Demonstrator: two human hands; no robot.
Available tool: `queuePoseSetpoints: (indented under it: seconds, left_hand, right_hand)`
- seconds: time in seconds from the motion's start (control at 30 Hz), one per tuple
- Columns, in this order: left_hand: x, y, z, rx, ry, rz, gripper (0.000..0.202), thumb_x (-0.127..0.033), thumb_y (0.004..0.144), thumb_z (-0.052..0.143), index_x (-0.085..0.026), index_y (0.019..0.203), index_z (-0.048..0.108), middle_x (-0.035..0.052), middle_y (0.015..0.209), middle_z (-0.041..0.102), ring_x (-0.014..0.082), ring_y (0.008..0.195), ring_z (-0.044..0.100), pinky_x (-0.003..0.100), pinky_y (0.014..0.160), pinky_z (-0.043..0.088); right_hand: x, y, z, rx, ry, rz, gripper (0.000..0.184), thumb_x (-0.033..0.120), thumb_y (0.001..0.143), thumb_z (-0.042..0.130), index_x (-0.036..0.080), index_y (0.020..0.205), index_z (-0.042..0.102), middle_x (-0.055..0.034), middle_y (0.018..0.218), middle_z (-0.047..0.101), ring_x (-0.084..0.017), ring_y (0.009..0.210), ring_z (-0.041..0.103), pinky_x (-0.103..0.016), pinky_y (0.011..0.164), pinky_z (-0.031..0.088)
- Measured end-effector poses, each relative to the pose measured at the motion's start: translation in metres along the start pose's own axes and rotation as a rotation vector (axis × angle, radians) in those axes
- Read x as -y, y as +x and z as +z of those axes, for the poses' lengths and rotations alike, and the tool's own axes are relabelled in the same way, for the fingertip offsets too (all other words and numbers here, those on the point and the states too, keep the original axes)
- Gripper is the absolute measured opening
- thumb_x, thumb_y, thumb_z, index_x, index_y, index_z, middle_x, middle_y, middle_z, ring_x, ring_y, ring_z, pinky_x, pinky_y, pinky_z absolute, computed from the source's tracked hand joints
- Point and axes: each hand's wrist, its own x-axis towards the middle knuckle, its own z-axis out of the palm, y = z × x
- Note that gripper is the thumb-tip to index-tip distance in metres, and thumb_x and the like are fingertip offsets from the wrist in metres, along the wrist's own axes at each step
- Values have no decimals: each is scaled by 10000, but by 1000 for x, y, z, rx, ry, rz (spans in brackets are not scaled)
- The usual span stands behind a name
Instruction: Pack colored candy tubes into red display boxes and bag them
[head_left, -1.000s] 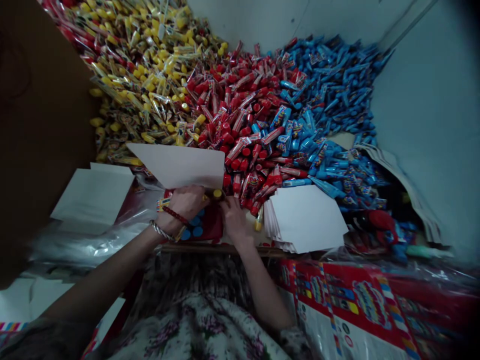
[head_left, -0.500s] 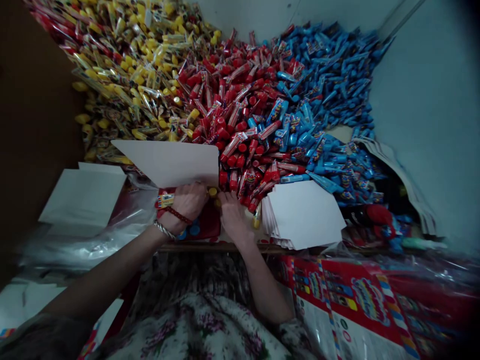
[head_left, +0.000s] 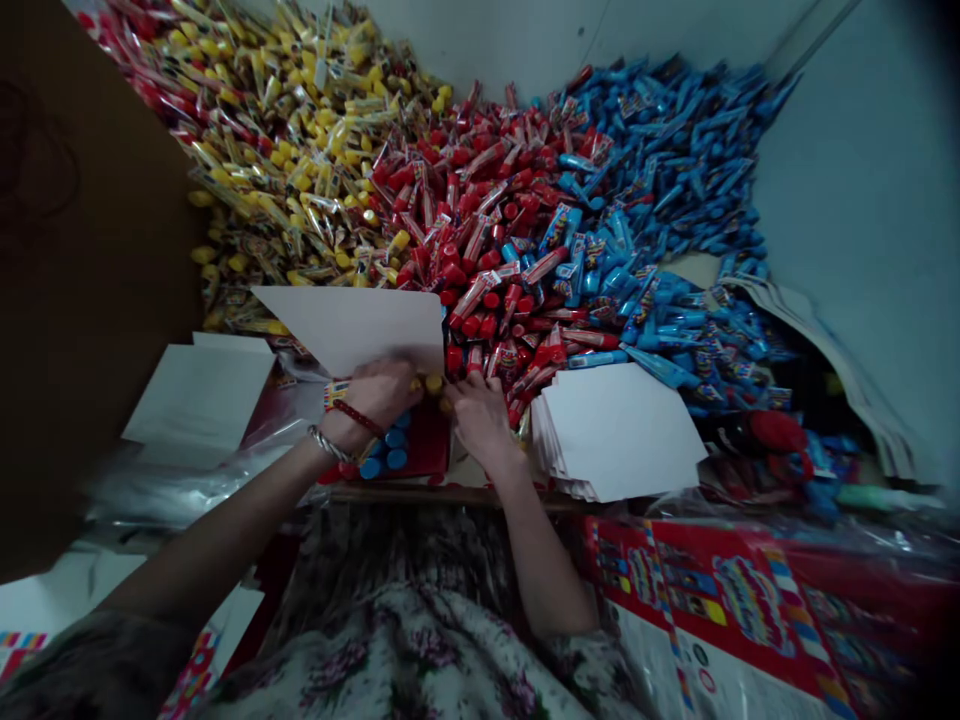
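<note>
A red box lies open in front of me, its white flap raised at the back. Inside it at the left, several blue-capped tubes are grouped. My left hand, with bracelets at the wrist, reaches over the box; its curled fingers are at a yellow-capped tube and partly hide it. My right hand is at the box's right edge, fingers bent and closed against a second yellow cap. Both hands' fingertips are partly hidden and dim.
Behind the box rise heaps of yellow tubes, red tubes and blue tubes. A stack of white cards lies at the right, other white cards at the left. Printed red packs lie in front at the right.
The view has shifted, moving the scene slightly right. My left hand has moved off the blue caps, so more of them show. Both hands stay by the yellow caps.
</note>
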Motion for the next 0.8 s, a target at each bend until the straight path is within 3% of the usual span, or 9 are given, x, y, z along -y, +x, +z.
queuePoseSetpoints:
  seconds: [0.13, 0.4, 0.7, 0.8]
  left_hand:
    - [-3, -11, 3, -62, 9, -47, 360, -334, 920, 402, -65, 1058, 597, 209, 953, 660, 334, 943, 640, 388, 739, 494]
    - [-16, -18, 1, 50, 49, -102, 305, -251, 902, 388, -84, 1022, 613, 188, 965, 673, 308, 921, 651, 346, 716, 484]
    - [3, 1, 5, 67, 42, 59, 382, -347, 901, 429, -82, 1070, 646, 185, 995, 668, 290, 917, 645, 327, 737, 474]
    - [8, 9, -1, 152, 15, 127, 391, -398, 855, 520, -112, 1079, 663, 161, 975, 680, 294, 919, 643, 334, 737, 484]
  right_hand:
    - [-1, -4, -1, -3, 13, -21, 348, 81, 871, 448, 211, 1170, 569, -71, 1070, 643, -239, 1078, 439, -371, 853, 290]
    - [1, -2, 4, 23, -1, -75, 260, 107, 908, 424, 191, 1068, 611, -62, 1029, 654, -228, 1067, 448, -369, 868, 294]
    - [3, 15, -12, 27, -61, -130, 238, 97, 908, 422, 146, 968, 647, -88, 916, 663, -249, 1055, 461, -389, 914, 304]
    - [1, 19, -10, 37, -59, -131, 245, 96, 905, 420, 150, 969, 650, -94, 922, 660, -257, 1058, 461, -426, 949, 283]
